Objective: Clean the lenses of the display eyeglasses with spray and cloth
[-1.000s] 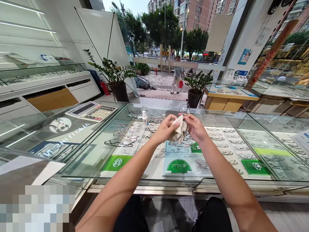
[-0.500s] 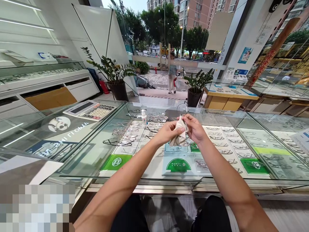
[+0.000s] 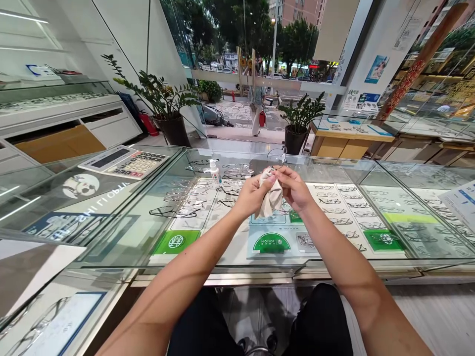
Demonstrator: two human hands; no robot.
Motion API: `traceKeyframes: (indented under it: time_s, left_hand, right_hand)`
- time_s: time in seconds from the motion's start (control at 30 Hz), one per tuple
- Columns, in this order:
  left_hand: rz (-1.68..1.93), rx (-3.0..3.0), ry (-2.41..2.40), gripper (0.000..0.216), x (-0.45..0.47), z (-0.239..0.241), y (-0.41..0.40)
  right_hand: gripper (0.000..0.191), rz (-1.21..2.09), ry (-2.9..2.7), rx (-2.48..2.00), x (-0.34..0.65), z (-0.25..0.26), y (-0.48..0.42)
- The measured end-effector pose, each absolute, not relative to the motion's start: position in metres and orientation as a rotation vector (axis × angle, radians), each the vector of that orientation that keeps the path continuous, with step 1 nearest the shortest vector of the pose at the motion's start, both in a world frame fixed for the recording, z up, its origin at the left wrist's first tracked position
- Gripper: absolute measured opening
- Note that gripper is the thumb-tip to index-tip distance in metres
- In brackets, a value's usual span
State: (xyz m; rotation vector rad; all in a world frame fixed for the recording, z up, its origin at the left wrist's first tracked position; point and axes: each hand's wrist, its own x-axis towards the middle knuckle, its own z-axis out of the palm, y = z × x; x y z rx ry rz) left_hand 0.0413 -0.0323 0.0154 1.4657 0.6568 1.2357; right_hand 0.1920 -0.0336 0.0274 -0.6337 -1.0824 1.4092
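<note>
A beige cloth [image 3: 273, 199] hangs in folds between my hands above the glass counter [image 3: 230, 264]. My left hand [image 3: 251, 197] is closed on the cloth, thumb pressed toward its top. My right hand [image 3: 295, 189] pinches a pair of thin-framed eyeglasses [image 3: 272, 150] at the cloth's upper edge. One curved part of the eyeglasses sticks up beyond my fingers; the cloth and fingers hide much of the rest. To the left of my hands, a small white spray bottle [image 3: 215, 172] stands upright on the glass.
Rows of eyeglass frames [image 3: 336, 201] lie inside the display case. A large calculator [image 3: 124, 162] rests on the glass at left. Potted plants [image 3: 174, 129] stand beyond the counter. Outside the glass door, a person [image 3: 257, 106] is on the pavement.
My view has tipped down slightly. My fingers have shifted on the cloth and eyeglasses, and the cloth hangs differently. The person outside has moved a little.
</note>
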Motion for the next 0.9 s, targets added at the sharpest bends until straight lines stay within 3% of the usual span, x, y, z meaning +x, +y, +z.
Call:
traceKeyframes:
  time_s: [0.3, 0.63, 0.9]
  left_hand:
    - [1.102, 1.454, 0.553, 0.056, 0.034, 0.016, -0.028]
    - [1.258, 1.535, 0.651, 0.057, 0.034, 0.017, -0.028]
    - [1.010, 1.604, 0.543, 0.054, 0.024, 0.020, -0.024]
  right_hand:
    - [0.028, 1.328, -1.118, -0.628, 0.202, 0.029, -0.024]
    - [0.031, 1.439, -1.116, -0.647, 0.195, 0.024, -0.029]
    - [0.026, 1.415, -1.042, -0.640, 0.204, 0.025, -0.019]
